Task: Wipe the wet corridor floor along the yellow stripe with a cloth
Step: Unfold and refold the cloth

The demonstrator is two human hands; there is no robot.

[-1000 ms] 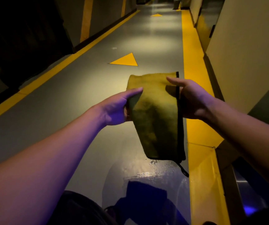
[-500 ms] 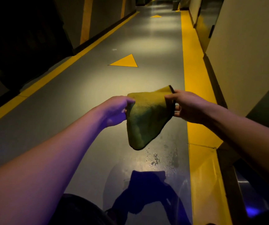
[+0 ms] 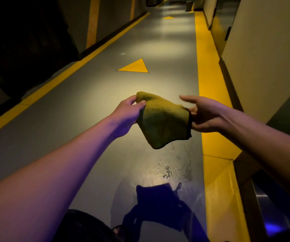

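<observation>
Item: cloth, olive-yellow, folded, held in the air between two hands. Left fingers were curled, thumb and forefinger pinching the cloth's far left corner; left hand sat just left of the cloth. Right fingers were partly straightened, the forefinger lifted off the cloth, while thumb and lower fingers pinched its dark-bound right edge; right hand touched the cloth on that side. Change over the last second: the cloth, earlier hanging long and flat, had been doubled over into a shorter wad, and the right forefinger had come off its top edge. Cloth hung above the grey floor, clear of it. Wet patch, beads and smears, lay on the floor below and nearer than the cloth, just left of the yellow stripe. Judgement: folding looked nearly done; wiping not yet begun; the cloth would next need lowering onto the wet patch.
</observation>
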